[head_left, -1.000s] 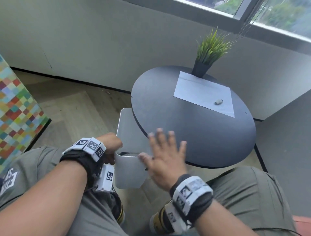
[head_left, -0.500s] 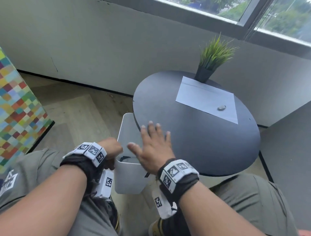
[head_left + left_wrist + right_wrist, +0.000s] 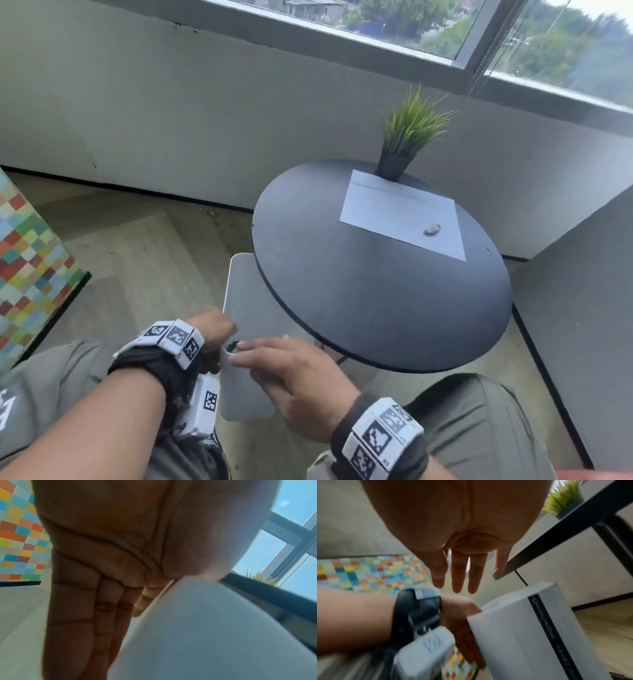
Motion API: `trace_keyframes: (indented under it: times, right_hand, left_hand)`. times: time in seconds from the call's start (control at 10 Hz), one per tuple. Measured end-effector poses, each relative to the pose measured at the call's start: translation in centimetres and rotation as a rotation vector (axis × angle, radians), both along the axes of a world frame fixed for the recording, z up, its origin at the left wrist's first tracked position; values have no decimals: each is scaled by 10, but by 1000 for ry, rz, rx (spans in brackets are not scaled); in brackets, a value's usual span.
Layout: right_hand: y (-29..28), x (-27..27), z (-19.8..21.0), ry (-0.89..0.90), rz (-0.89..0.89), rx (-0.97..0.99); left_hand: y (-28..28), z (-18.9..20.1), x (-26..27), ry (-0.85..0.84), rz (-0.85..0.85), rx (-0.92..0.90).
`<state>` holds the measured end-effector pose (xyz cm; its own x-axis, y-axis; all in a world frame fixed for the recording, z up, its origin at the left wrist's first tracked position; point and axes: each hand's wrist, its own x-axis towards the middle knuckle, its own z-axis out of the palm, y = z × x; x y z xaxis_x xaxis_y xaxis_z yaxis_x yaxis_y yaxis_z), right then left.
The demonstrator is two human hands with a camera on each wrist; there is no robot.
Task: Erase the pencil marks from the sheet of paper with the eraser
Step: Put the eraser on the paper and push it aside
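Observation:
A white sheet of paper (image 3: 394,212) lies on the far side of a round dark table (image 3: 359,301). A small grey eraser (image 3: 432,229) rests on the sheet near its right edge. Any pencil marks are too faint to make out. Both hands are well short of the sheet, at a white bin (image 3: 250,301) on the floor by the table's near left edge. My left hand (image 3: 214,330) grips the bin's near wall, fingers flat down its outside (image 3: 102,588). My right hand (image 3: 274,363) hovers over the bin's near rim with straight, spread fingers (image 3: 458,574), holding nothing.
A potted green plant (image 3: 407,133) stands at the table's back edge, touching the sheet's far side. A multicoloured checked panel (image 3: 30,260) is at the left. A grey partition (image 3: 582,308) stands to the right of the table. My knees flank the bin.
My right hand has swung left and down from above the table's near edge to the bin's rim, next to my left hand. The left hand has kept its hold on the bin.

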<state>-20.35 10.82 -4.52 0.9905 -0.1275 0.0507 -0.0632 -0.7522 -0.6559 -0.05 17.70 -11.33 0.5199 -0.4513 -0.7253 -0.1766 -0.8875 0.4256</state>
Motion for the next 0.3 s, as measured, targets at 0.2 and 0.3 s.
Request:
trace_keyframes:
  times: [0.2,0.3]
  right_hand:
    - [-127,-70,44,26,-541,57]
    - [-182,-101,59,321,-698,32]
  left_hand:
    - [-22,-40,9,-176,-136,123]
    - [-33,-74,15,-187,-72,110]
